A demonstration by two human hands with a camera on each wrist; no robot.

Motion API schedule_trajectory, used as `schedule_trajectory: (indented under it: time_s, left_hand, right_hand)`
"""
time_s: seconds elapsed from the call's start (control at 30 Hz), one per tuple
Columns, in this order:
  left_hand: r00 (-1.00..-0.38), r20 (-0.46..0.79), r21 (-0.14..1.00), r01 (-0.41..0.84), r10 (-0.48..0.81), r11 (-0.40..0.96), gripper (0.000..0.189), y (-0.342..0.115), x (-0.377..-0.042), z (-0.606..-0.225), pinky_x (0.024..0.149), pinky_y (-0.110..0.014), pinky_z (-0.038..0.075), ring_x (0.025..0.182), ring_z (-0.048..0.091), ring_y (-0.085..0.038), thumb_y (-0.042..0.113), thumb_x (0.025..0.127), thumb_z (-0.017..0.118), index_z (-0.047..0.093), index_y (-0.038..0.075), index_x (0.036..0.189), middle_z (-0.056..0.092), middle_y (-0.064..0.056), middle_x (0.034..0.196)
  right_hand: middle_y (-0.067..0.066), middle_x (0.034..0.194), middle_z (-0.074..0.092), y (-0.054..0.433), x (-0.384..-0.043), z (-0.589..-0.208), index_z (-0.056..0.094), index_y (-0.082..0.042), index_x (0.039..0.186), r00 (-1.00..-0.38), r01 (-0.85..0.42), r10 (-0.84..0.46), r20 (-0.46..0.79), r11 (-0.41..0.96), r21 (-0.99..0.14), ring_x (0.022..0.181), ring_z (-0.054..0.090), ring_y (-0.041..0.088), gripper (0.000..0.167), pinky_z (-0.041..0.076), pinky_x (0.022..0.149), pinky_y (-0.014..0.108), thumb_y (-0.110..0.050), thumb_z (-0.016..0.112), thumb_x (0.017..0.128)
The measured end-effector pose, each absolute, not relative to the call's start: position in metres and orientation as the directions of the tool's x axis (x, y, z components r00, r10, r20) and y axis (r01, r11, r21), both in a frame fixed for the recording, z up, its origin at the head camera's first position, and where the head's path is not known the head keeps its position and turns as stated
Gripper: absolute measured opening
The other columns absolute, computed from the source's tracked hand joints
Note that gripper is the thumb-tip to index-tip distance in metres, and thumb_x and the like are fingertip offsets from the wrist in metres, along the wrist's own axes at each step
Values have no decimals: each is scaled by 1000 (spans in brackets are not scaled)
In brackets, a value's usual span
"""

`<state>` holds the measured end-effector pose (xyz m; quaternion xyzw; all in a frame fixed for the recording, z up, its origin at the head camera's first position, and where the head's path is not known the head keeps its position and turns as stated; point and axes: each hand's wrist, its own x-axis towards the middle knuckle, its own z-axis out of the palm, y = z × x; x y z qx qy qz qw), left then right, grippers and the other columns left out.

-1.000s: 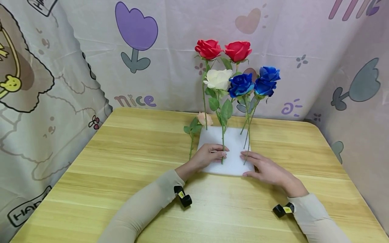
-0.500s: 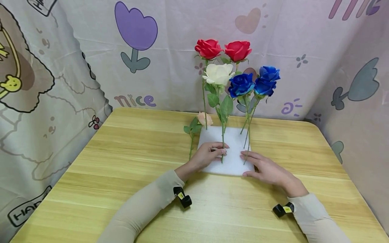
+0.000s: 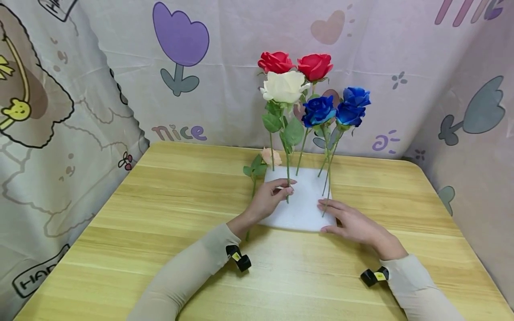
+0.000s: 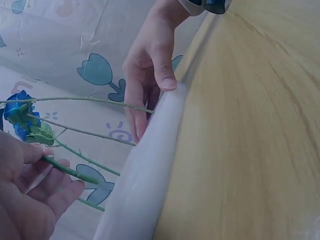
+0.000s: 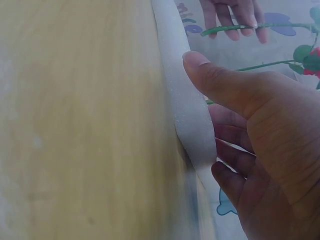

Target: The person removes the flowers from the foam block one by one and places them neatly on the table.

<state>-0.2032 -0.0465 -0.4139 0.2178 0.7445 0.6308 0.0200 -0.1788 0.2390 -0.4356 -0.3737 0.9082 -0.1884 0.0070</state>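
My left hand (image 3: 267, 200) pinches the green stem of a white rose (image 3: 285, 87) between thumb and fingers. In the left wrist view, the lower end of the rose stem (image 4: 85, 176) is apart from the white foam board (image 4: 147, 172). At the right front corner of that foam board (image 3: 295, 218), my right hand (image 3: 355, 223) rests with its thumb at the front edge and fingers on top. Two red roses (image 3: 315, 67) stand upright at the back of the foam. Blue roses (image 3: 318, 111) stand along its right side, close to my right fingers.
A peach rose (image 3: 271, 157) lies on the wooden table (image 3: 192, 187) left of the foam, its stem partly behind my left hand. A printed curtain (image 3: 237, 107) hangs behind the table and at both sides.
My left hand has moved back and slightly left, raising the white rose; its bloom now partly overlaps the left red rose. The right hand and foam have stayed in place.
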Motion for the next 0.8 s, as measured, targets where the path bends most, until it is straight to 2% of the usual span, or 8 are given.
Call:
schedule_trajectory:
  time_s: [0.13,0.23,0.37,0.6,0.8]
  left_hand:
    - [-908,262,935,323,327,146,24,-50,-202,-411,81,-31,57,97,66,-38,15,99,60,68,4,119,67,-14,105]
    - [-917,261,927,325,303,188,23,-55,-200,-408,82,-33,56,100,66,-32,16,99,60,69,6,118,67,-10,106]
    - [-919,270,908,342,286,242,21,-62,-199,-405,86,-35,55,103,66,-24,15,100,59,69,7,116,68,-14,109]
    - [-924,263,890,344,278,301,22,-77,-197,-399,85,-34,55,99,66,-34,5,100,55,66,2,118,68,-19,103]
    - [-930,268,864,348,252,364,25,-89,-194,-392,84,-30,56,95,66,-21,1,98,57,64,2,121,69,-14,100]
  right_hand:
    - [15,149,42,239,-179,-436,52,0,139,-716,-681,-685,133,646,-345,135,40,35,68,36,109,50,-43,69,90]
    - [15,149,42,240,-179,-437,52,-1,140,-711,-687,-690,133,643,-339,135,40,35,68,36,109,50,-45,68,90]
    - [15,149,42,240,-179,-438,52,-1,140,-710,-691,-690,142,642,-333,135,40,34,68,37,108,50,-45,68,90]
    - [14,149,42,240,-178,-437,52,-1,140,-714,-688,-684,147,647,-330,135,41,34,68,37,107,51,-45,68,91]
    - [14,148,43,240,-178,-438,53,-1,139,-714,-690,-682,161,645,-328,134,41,34,67,38,107,51,-43,69,90]
